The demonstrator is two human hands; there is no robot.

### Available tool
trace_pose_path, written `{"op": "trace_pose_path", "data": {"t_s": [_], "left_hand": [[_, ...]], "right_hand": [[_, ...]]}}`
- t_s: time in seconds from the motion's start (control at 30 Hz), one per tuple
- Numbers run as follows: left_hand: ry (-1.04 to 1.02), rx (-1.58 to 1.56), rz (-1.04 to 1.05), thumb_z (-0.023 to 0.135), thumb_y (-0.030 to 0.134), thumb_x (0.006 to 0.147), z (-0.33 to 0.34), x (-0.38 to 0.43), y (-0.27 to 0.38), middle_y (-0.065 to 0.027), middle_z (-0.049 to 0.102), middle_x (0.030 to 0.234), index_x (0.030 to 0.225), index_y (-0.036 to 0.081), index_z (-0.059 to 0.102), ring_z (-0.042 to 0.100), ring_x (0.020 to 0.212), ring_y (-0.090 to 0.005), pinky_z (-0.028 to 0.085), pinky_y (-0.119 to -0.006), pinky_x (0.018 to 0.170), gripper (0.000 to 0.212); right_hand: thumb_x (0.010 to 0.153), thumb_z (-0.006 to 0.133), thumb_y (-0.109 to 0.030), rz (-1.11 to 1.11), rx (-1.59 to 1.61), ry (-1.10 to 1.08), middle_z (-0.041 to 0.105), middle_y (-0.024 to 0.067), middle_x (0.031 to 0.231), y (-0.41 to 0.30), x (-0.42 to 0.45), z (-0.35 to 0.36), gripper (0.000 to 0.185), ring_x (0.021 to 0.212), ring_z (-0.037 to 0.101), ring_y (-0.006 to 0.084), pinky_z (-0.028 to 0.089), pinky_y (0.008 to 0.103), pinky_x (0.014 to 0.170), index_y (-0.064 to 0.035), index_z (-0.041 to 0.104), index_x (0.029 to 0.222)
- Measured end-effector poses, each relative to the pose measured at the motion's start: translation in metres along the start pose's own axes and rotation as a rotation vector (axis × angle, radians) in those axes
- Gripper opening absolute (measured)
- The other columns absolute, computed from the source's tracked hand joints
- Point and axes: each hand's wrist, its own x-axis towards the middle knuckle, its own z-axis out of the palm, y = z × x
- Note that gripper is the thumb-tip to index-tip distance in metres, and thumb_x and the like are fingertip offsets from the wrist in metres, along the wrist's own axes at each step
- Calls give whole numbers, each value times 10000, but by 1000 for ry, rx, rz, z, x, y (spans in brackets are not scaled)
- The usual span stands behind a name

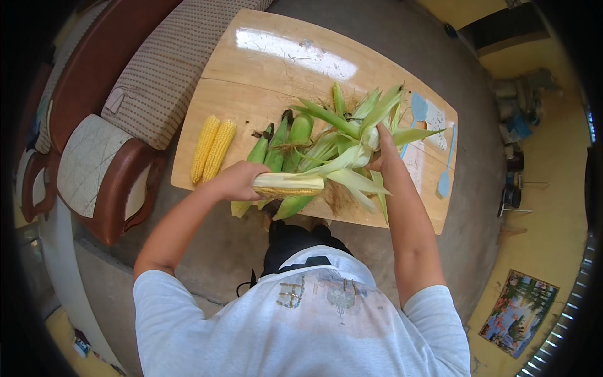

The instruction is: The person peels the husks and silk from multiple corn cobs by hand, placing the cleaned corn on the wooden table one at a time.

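Observation:
My left hand [242, 180] grips one end of a partly husked ear of corn [292, 184], held level above the near edge of the table. Pale husk covers its upper side, and yellow kernels show along its lower side. My right hand [384, 153] is closed around loose green corn husks [360, 136] at the right of the pile; leaves hide part of its fingers. Several unhusked ears [297, 136] lie side by side between my hands, some with dark silk tips. Left of them, two bare yellow cobs [213, 150] rest together on the table.
The wooden table [235, 61] bears scattered corn silk. Two light blue fly swatters [443, 184] lie at its right side, one beside a whitish sheet [435, 125]. A sofa with brown trim [96, 61] borders the left. A wall with a colourful poster [519, 313] stands at right.

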Motion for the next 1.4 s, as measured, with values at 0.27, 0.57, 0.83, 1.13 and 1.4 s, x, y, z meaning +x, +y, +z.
{"op": "trace_pose_path", "data": {"t_s": [0.27,0.57,0.83,1.13,1.4], "left_hand": [[146,-921,-148,536,342,861,2,-37,-3,-52,556,769,1050,31,520,503,529,-98,403,-205,469,364],[224,-1449,-131,203,527,923,62,4,34,-73,515,621,959,23,496,428,373,-114,360,-216,333,585],[268,-1252,-68,170,511,930,93,39,62,-76,505,557,885,41,498,509,419,-138,410,-240,363,575],[825,-246,17,389,280,933,92,66,61,-150,543,599,721,12,523,535,511,-310,409,-406,491,367],[896,-1328,-55,398,325,939,18,90,36,-29,542,790,883,60,508,545,686,-141,459,-302,619,292]], "right_hand": [[777,556,-492,-349,-568,370,579,167,1053,20,87,-70,636,951,571,279,466,403,797,16,496,1154],[828,499,-405,-572,-1577,550,571,300,986,18,8,-26,537,914,569,404,454,430,799,65,531,1086],[834,595,-368,-457,-596,-174,616,92,875,66,-68,42,483,739,591,121,467,237,581,22,514,1108],[847,554,-171,-561,-214,-168,571,66,871,89,-48,30,285,712,559,127,457,243,650,6,488,1060],[815,479,-257,-315,-141,-279,497,100,809,88,-59,-1,296,587,560,214,493,328,504,-42,435,1013]]}}
